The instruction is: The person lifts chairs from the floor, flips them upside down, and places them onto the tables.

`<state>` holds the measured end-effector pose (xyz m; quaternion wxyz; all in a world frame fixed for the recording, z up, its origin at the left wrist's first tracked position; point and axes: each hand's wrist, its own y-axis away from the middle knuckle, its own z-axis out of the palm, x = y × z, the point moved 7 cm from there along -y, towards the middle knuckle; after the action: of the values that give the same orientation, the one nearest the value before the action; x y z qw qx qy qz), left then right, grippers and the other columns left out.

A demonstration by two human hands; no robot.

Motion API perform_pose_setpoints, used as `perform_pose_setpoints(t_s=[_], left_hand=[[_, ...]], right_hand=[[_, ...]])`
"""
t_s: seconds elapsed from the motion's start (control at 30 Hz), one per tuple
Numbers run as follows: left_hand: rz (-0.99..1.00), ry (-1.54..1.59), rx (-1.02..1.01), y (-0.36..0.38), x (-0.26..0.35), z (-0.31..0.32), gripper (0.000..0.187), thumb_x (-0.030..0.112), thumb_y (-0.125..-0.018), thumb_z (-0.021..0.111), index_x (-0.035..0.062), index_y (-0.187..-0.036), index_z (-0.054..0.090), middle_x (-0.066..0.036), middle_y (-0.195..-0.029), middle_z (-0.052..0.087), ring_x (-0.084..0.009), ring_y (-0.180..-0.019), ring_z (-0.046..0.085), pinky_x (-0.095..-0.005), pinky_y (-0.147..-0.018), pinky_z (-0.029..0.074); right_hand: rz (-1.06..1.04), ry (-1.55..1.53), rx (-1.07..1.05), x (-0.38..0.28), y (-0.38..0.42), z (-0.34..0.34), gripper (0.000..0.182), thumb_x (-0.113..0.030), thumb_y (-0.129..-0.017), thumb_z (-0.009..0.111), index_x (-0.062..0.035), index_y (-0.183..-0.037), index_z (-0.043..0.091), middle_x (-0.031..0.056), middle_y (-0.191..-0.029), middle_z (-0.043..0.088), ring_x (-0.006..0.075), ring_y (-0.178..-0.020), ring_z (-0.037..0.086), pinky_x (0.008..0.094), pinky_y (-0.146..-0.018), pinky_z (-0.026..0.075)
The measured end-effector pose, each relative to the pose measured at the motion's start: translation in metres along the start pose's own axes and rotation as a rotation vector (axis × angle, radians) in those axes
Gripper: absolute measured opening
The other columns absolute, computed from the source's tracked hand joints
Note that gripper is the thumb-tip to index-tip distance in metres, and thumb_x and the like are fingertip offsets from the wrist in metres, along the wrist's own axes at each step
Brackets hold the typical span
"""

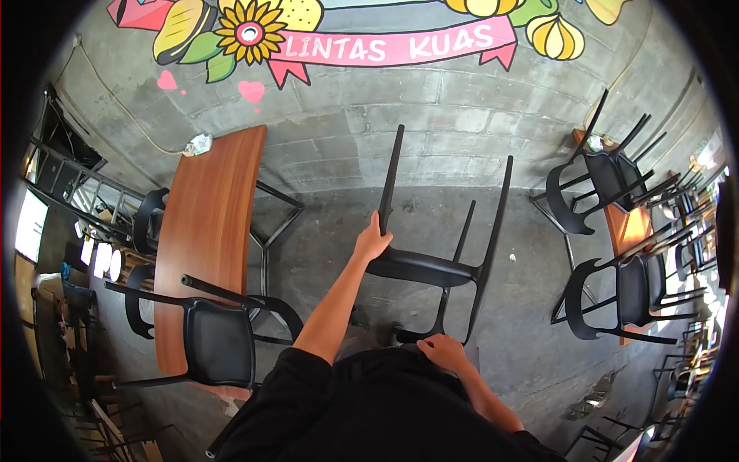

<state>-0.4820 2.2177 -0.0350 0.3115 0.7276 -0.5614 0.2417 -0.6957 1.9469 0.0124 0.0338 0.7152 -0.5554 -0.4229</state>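
A black chair [425,269] is tipped in front of me, its legs pointing up and away toward the wall. My left hand [372,240] is wrapped round one of its legs, close to where the leg meets the seat. Near my body, my right hand [443,351] is closed on the chair's backrest, with the fingers partly hidden. Another black chair [219,343] rests upturned on the near end of the wooden table [212,215] to my left.
At the right, two black chairs [635,289] lie upturned on another wooden table [579,138]. More black chairs [146,223] stand beyond the left table. Ahead rises a grey block wall [323,154] with a painted mural. Concrete floor [516,285] lies between the tables.
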Motion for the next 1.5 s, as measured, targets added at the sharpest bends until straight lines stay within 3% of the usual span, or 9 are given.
perform_pose_setpoints(t_s=[0.2, 0.33, 0.4, 0.5, 0.6, 0.73, 1.0, 1.2, 1.5], left_hand=[[0.063, 0.13, -0.031, 0.019, 0.022, 0.001, 0.106, 0.029, -0.074, 0.071, 0.0093, -0.158, 0.009, -0.028, -0.113, 0.065, -0.0446, -0.103, 0.064, -0.0458, -0.086, 0.05], [0.09, 0.119, 0.042, 0.041, 0.019, 0.013, 0.112, 0.028, -0.071, 0.074, 0.0107, -0.158, 0.007, -0.026, -0.129, 0.06, -0.043, -0.109, 0.063, -0.0454, -0.09, 0.049], [0.06, 0.133, 0.044, 0.055, 0.013, 0.013, 0.111, 0.028, -0.071, 0.074, 0.0107, -0.158, 0.008, -0.024, -0.134, 0.057, -0.0419, -0.113, 0.061, -0.045, -0.092, 0.049], [0.084, 0.181, 0.097, 0.065, 0.003, 0.009, 0.109, 0.028, -0.072, 0.074, 0.011, -0.158, 0.009, -0.023, -0.138, 0.055, -0.0408, -0.117, 0.059, -0.0441, -0.093, 0.048], [0.102, 0.18, 0.172, 0.085, -0.006, -0.004, 0.108, 0.028, -0.072, 0.075, 0.0118, -0.159, 0.012, -0.021, -0.14, 0.054, -0.0402, -0.119, 0.058, -0.0434, -0.096, 0.047], [0.072, 0.154, 0.298, 0.113, -0.007, -0.037, 0.103, 0.025, -0.072, 0.075, 0.0118, -0.158, 0.019, -0.019, -0.142, 0.053, -0.0373, -0.121, 0.058, -0.0426, -0.097, 0.046], [0.269, 0.661, 0.532, 0.169, 0.02, -0.123, 0.08, -0.004, -0.082, 0.064, 0.0022, -0.154, 0.029, -0.004, -0.087, 0.061, -0.0081, -0.074, 0.055, -0.023, -0.068, 0.045], [0.251, 1.222, 0.525, 0.169, 0.056, -0.214, 0.004, 0.005, -0.093, 0.052, 0.0025, -0.095, 0.05, -0.001, -0.056, 0.042, -0.0101, -0.046, 0.045, -0.0248, -0.043, 0.034], [0.297, 1.255, 0.596, 0.19, -0.013, -0.227, 0.025, 0.002, -0.098, 0.051, 0.0054, -0.073, 0.049, 0.0, -0.052, 0.041, -0.0071, -0.04, 0.037, -0.0245, -0.038, 0.03]], right_hand=[[-0.166, -0.525, -0.103, 0.039, -0.02, 0.006, 0.024, -0.029, -0.087, 0.068, -0.0062, -0.083, 0.072, 0.013, -0.081, 0.071, 0.0316, -0.079, 0.068, 0.0377, -0.069, 0.051], [-0.207, -0.271, 1.151, 0.113, -0.04, -0.131, 0.016, -0.015, -0.083, 0.068, -0.0081, -0.098, 0.064, 0.012, -0.094, 0.065, 0.0275, -0.084, 0.065, 0.0391, -0.071, 0.051], [0.049, -0.36, 1.265, 0.196, -0.086, -0.15, 0.022, -0.023, -0.089, 0.063, -0.006, -0.103, 0.062, 0.0101, -0.089, 0.065, 0.0199, -0.085, 0.064, 0.0392, -0.072, 0.051], [0.438, -0.823, 0.667, 0.235, -0.143, -0.139, 0.03, -0.03, -0.09, 0.064, -0.0068, -0.108, 0.061, 0.007, -0.09, 0.065, 0.021, -0.078, 0.067, 0.0377, -0.067, 0.052], [0.255, -1.068, 0.454, 0.203, -0.172, -0.121, 0.034, -0.035, -0.09, 0.065, -0.0055, -0.108, 0.06, 0.0069, -0.085, 0.063, 0.0218, -0.061, 0.065, 0.0363, -0.055, 0.052], [0.124, -1.119, 0.461, 0.132, -0.184, -0.114, 0.029, -0.03, -0.089, 0.064, -0.0025, -0.096, 0.059, 0.0081, -0.071, 0.058, 0.0207, -0.046, 0.057, 0.0341, -0.044, 0.047], [-0.253, -1.115, 0.622, -0.006, -0.125, -0.209, 0.026, -0.021, -0.091, 0.063, -0.0004, -0.075, 0.056, 0.0065, -0.054, 0.051, 0.0167, -0.042, 0.051, 0.0305, -0.042, 0.043], [-0.571, -1.166, 0.44, -0.099, -0.062, -0.233, 0.029, -0.018, -0.094, 0.06, -0.0032, -0.07, 0.052, 0.0065, -0.051, 0.049, 0.0142, -0.039, 0.047, 0.0291, -0.039, 0.038], [-0.638, -1.24, 0.464, -0.12, -0.047, -0.199, 0.042, -0.013, -0.093, 0.056, -0.0083, -0.055, 0.039, 0.0012, -0.042, 0.035, 0.0107, -0.032, 0.031, 0.0278, -0.035, 0.027]])
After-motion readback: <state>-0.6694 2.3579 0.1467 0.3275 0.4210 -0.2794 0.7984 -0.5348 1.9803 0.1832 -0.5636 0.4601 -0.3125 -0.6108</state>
